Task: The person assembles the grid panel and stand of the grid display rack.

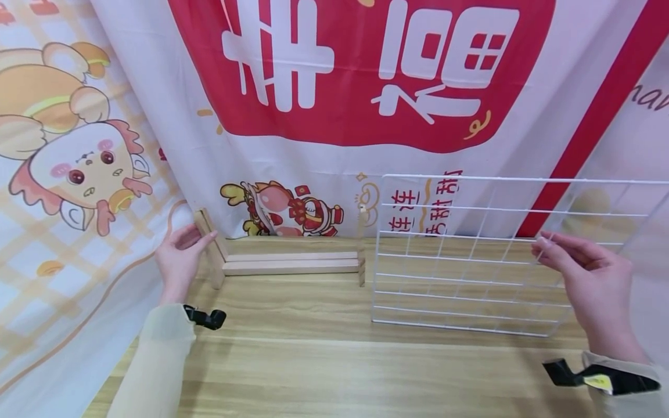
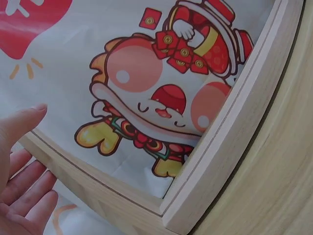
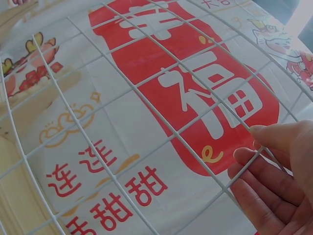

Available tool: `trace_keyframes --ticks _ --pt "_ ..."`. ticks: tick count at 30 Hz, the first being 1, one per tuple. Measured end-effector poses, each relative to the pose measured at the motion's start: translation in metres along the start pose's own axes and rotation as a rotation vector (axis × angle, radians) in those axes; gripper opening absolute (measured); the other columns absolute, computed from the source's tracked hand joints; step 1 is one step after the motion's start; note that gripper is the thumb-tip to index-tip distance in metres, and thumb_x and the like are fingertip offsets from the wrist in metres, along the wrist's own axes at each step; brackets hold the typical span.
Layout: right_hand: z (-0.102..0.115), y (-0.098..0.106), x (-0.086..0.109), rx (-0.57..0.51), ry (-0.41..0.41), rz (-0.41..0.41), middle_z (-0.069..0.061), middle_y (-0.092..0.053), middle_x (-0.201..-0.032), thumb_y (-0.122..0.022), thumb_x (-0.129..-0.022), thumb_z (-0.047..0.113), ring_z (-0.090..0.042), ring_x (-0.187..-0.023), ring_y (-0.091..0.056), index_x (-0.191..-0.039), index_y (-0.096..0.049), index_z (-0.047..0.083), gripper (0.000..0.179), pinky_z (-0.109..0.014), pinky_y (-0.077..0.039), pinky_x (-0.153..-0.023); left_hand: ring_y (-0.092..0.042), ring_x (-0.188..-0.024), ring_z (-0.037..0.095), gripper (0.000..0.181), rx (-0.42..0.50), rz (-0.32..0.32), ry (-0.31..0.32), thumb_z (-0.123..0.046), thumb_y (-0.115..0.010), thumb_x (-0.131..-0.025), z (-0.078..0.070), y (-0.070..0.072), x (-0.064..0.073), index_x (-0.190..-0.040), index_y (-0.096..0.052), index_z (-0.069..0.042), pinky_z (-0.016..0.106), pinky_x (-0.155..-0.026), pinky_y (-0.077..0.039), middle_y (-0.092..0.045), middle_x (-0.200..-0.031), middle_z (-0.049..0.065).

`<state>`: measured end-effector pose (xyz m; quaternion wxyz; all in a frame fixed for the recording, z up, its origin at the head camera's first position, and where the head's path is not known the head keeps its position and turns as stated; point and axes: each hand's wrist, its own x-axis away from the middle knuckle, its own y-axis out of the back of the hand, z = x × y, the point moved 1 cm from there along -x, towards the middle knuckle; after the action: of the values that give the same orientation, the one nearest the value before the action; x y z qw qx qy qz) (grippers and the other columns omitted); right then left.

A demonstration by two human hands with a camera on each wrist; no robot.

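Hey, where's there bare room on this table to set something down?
Widest is the near stretch of table, in front of the wooden frame and wire grid, right of the left sleeve. Crowded: back left, where the left hand holds the frame's upright, and right, where the right hand holds the grid; only a narrow gap shows between frame and grid.

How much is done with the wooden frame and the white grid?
What looks done: the wooden frame stands on the table, its left post and right post joined by a crossbar. In hand: the right hand holds the white grid, and the left hand is at the left post. What's left: the grid isn't between the posts yet, so maybe fitting it there, though that's my guess.
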<state>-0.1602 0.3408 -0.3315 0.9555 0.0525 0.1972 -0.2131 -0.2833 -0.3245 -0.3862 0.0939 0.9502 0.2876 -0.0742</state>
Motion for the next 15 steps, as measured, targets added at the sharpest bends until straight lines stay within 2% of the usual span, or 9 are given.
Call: trace_keyframes --ticks 5,10,15 --pt "0.000 0.000 -0.002 0.077 -0.010 0.021 0.006 -0.076 -0.101 -0.075 -0.094 0.010 -0.005 -0.083 -0.073 -0.128 -0.068 -0.002 0.037 -0.014 -0.053 -0.078 -0.068 -0.098 0.007 0.059 -0.012 0.026 -0.038 -0.031 -0.092 -0.076 -0.002 -0.003 0.013 -0.127 -0.071 -0.009 0.014 -0.082 -0.054 -0.072 -0.120 0.008" --pt "0.000 0.000 -0.002 0.031 -0.004 0.007 0.005 -0.077 -0.098 -0.075 -0.093 0.006 -0.006 -0.081 -0.074 -0.126 -0.069 -0.004 0.036 -0.015 -0.054 -0.076 -0.069 -0.097 0.005 0.057 -0.004 0.087 -0.041 -0.030 -0.092 -0.077 -0.002 -0.009 0.028 -0.126 -0.072 -0.010 0.013 -0.083 -0.054 -0.073 -0.117 0.004" --pt "0.000 0.000 -0.003 0.012 0.003 -0.005 0.005 -0.077 -0.098 -0.075 -0.092 0.003 -0.006 -0.080 -0.074 -0.125 -0.069 -0.005 0.034 -0.016 -0.054 -0.075 -0.071 -0.096 0.008 0.055 0.042 0.132 -0.070 -0.023 -0.092 -0.077 -0.003 -0.016 0.039 -0.126 -0.071 -0.008 0.015 -0.084 -0.055 -0.074 -0.115 0.008"
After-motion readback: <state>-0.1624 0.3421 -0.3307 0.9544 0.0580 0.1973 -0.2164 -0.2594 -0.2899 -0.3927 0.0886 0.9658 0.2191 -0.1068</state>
